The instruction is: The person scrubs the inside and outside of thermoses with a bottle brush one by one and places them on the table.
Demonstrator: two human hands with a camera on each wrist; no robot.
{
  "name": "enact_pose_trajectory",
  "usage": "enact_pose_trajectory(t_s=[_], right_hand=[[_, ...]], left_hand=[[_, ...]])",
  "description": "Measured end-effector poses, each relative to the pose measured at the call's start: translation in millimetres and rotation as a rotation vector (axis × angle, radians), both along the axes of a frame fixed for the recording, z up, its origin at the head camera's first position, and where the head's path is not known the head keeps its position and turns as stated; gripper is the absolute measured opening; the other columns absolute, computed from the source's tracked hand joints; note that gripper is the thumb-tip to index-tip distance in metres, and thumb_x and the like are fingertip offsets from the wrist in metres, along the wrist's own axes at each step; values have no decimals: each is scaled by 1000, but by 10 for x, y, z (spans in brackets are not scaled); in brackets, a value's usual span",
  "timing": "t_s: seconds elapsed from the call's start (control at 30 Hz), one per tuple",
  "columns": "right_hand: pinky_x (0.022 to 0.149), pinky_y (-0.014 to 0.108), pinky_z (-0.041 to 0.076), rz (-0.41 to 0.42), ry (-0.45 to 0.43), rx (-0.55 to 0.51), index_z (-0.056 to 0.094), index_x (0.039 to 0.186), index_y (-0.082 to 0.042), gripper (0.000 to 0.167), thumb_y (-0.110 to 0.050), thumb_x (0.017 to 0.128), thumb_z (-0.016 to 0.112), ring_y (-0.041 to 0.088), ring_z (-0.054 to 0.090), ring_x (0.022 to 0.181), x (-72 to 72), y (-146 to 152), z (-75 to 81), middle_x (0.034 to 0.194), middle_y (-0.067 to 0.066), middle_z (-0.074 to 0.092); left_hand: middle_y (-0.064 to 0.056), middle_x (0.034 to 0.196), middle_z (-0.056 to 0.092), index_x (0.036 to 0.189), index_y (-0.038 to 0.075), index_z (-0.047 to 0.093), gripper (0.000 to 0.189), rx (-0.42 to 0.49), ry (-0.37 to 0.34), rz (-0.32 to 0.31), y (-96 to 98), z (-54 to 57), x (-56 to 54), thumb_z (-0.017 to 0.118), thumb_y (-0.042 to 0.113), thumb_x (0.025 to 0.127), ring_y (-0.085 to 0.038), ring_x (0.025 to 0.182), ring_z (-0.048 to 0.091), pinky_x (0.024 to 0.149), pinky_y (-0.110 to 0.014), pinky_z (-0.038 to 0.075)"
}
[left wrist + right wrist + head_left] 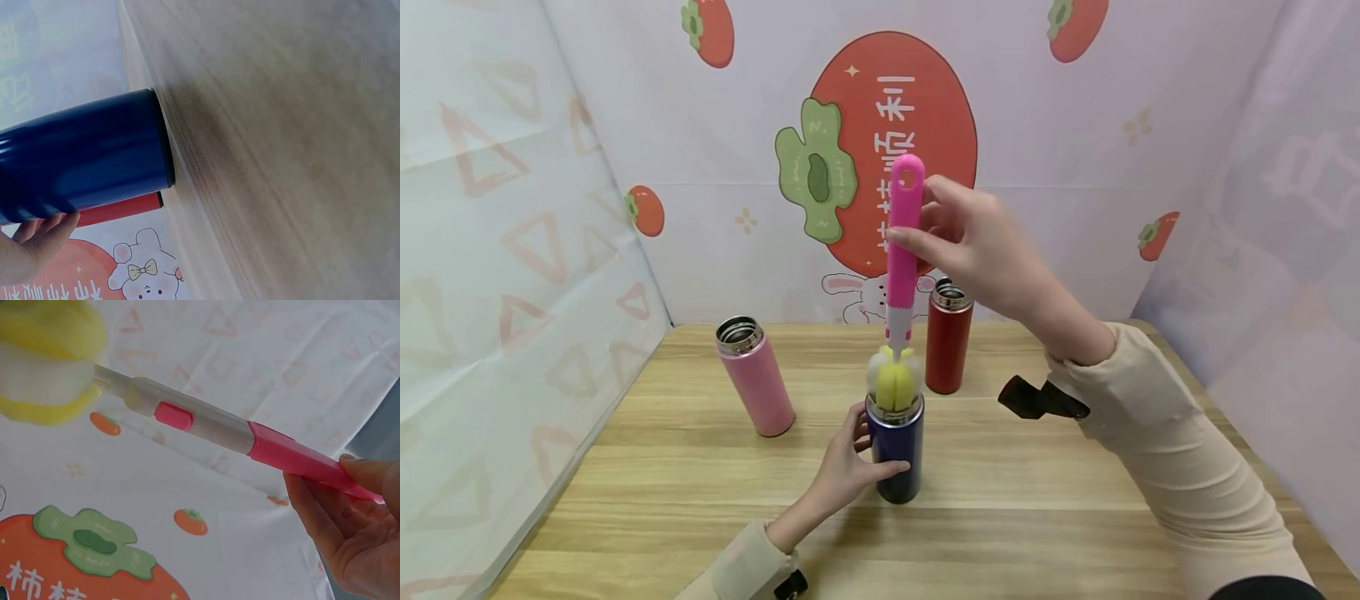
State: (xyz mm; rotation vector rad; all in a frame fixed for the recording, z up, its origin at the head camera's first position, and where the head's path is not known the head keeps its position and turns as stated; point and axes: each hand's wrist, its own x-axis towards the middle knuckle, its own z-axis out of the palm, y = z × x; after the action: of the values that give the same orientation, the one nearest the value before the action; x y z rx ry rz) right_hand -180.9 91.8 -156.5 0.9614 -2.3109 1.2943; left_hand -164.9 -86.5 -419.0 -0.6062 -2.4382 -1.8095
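A bottle brush [904,271] with a pink handle, a pale neck and a yellow-and-white sponge head [896,385] stands upright over a dark blue bottle [898,446]. My right hand [966,237] pinches its handle between thumb and fingers; the right wrist view shows the same grip on the pink handle [303,456]. The sponge sits at the metal mouth of the blue bottle, overlapping the rim in the head view. Around the bottle's body curls my left hand [848,467], thumb across the front. In the left wrist view the blue bottle [87,153] has its base at the tabletop.
On the wooden table [700,508], an uncapped pink bottle [758,379] stands to the left. An uncapped red bottle [948,342] is behind the blue one, to the right. Printed cloth walls [1052,225] enclose the table at the back and sides.
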Motion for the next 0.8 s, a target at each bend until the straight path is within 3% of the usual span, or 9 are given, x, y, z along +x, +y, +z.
enact_pose_trajectory(t_s=[0.2,0.47,0.8], right_hand=[[66,29,51,15,-9,11,52,105,1,28,-10,82,62,16,62,74,24,-19,-130,90,11,62],[64,28,50,-16,30,79,53,101,-2,26,-15,81,64,13,62,69,47,-47,-182,83,7,63],[65,30,51,24,2,51,52,100,2,25,-7,80,64,17,62,69,58,-47,-287,83,11,63]], left_hand=[[-8,121,49,126,17,34,76,-4,5,-5,-2,-12,2,78,24,65,-24,103,52,82,-41,45],[-8,121,49,126,17,33,76,-12,16,9,-21,1,0,79,22,65,-24,102,52,81,-43,45],[-8,122,48,128,16,32,77,-2,2,-9,-7,-10,-8,78,24,66,-25,103,51,83,-42,45]])
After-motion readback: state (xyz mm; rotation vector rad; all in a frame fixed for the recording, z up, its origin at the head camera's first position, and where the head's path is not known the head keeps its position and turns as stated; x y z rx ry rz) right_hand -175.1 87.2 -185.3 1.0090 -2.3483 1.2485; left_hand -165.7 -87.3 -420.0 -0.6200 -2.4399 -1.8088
